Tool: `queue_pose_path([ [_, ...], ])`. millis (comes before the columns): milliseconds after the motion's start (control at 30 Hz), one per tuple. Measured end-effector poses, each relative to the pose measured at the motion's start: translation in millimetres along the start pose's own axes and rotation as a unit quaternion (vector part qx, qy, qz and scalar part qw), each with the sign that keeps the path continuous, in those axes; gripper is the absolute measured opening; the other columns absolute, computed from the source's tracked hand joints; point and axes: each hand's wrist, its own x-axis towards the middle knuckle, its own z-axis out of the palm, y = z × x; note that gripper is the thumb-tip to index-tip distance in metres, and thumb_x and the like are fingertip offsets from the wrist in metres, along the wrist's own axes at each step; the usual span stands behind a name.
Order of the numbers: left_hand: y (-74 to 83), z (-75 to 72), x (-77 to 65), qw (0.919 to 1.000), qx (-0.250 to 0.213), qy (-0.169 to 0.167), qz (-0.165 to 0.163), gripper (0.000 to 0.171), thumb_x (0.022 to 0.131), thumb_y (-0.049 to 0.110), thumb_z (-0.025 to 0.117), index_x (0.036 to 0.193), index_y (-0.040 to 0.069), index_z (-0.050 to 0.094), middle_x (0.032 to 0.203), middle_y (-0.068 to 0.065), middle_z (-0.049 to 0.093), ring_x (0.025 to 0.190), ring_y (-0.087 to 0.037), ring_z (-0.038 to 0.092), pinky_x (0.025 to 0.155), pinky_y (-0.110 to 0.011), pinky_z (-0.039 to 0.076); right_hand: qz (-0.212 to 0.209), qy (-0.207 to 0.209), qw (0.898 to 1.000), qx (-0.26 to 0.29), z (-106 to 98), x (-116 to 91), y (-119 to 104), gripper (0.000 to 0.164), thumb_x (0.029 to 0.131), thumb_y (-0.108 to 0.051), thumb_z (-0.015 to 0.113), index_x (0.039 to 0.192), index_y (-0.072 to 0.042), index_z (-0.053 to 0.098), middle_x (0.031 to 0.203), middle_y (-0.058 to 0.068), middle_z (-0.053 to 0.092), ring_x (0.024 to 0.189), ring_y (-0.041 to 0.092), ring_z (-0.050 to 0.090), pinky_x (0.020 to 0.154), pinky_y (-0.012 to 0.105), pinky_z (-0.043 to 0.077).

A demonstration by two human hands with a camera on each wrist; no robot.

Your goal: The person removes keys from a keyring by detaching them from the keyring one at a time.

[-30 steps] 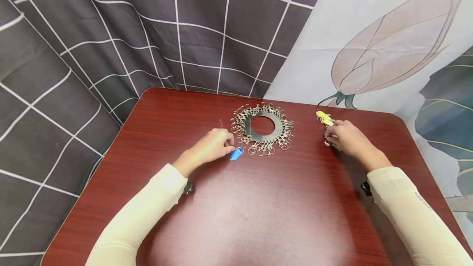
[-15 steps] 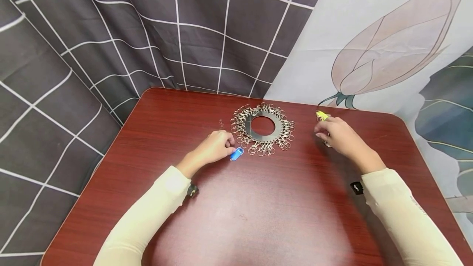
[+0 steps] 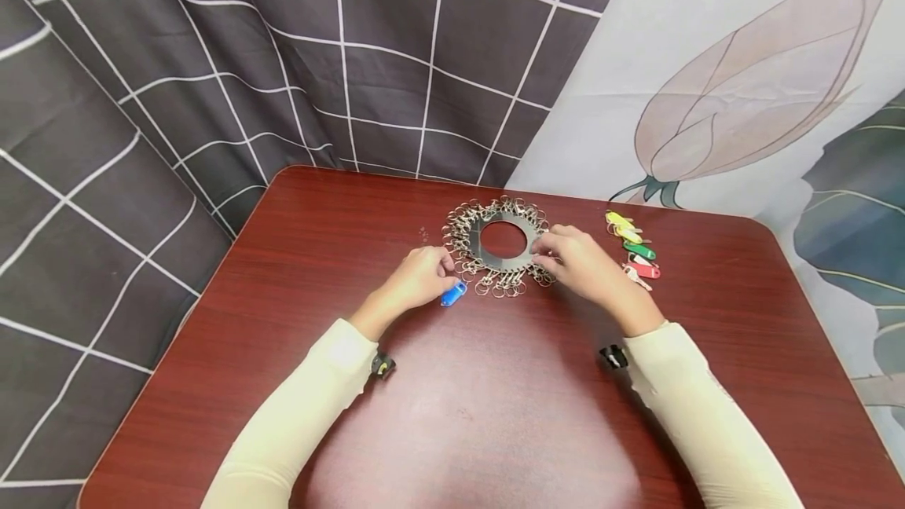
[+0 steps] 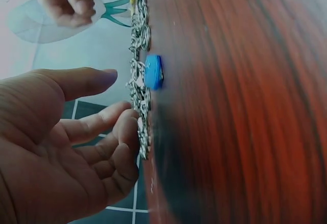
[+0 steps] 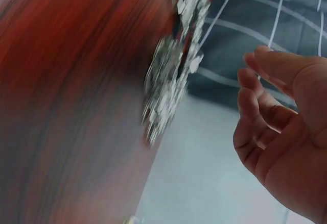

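Note:
My left hand [image 3: 420, 280] hovers at the front left of a flat grey metal ring [image 3: 503, 265] hung all round with small clasps and split rings [image 3: 507, 283]. Just beside its thumb, a blue key tag [image 3: 453, 294] lies on the table. In the left wrist view, the thumb and the loosely bent fingers stand apart with nothing between them. My right hand [image 3: 581, 264] is over the right side of the ring, hiding some clasps. The right wrist view shows its fingers loosely bent and holding nothing, a little away from the blurred clasps [image 5: 166, 86].
Right of the ring lie yellow key tags [image 3: 625, 230], a green tag [image 3: 639, 250] and a red tag [image 3: 645, 269], with keys [image 3: 636, 278] beside them. A checked curtain [image 3: 396, 85] and a flower-print cloth [image 3: 587, 171] stand behind the table [image 3: 353, 210].
My right hand has left the coloured tags and moved left to the ring, uncovering the green and red tags. The left hand has barely shifted beside the blue tag.

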Motion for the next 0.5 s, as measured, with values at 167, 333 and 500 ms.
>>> queue_pose_path([
  [167, 5.5, 2.9, 0.4, 0.9998, 0.006, -0.011, -0.013, 0.03, 0.08, 0.023, 0.075, 0.099, 0.002, 0.064, 0.086, -0.01, 0.066, 0.082, -0.023, 0.06, 0.078, -0.042, 0.052, -0.004, -0.026, 0.999, 0.028, 14.9, 16.8, -23.7, 0.014, 0.087, -0.013, 0.069, 0.099, -0.007, 0.07, 0.094, 0.008, 0.068, 0.083, 0.02, 0.062, 0.077, 0.041, 0.054],
  [333, 9.6, 7.4, 0.4, 0.9992, 0.006, -0.024, -0.032, 0.033, 0.079, 0.024, 0.077, 0.1, 0.004, 0.061, 0.09, -0.01, 0.064, 0.084, -0.024, 0.058, 0.08, -0.043, 0.051, -0.006, -0.049, 0.997, 0.052, 29.5, 29.9, -38.7, 0.015, 0.089, -0.013, 0.068, 0.101, -0.005, 0.07, 0.092, 0.007, 0.068, 0.083, 0.02, 0.062, 0.076, 0.038, 0.054],
  [500, 14.0, 11.3, 0.3, 0.9985, 0.008, -0.036, -0.04, 0.034, 0.078, 0.023, 0.078, 0.1, 0.005, 0.059, 0.093, -0.009, 0.062, 0.087, -0.025, 0.058, 0.079, -0.043, 0.051, 0.004, -0.078, 0.995, 0.067, 41.2, 35.5, -47.2, 0.014, 0.089, -0.012, 0.068, 0.101, -0.005, 0.069, 0.083, 0.003, 0.067, 0.075, 0.015, 0.06, 0.071, 0.036, 0.053],
])
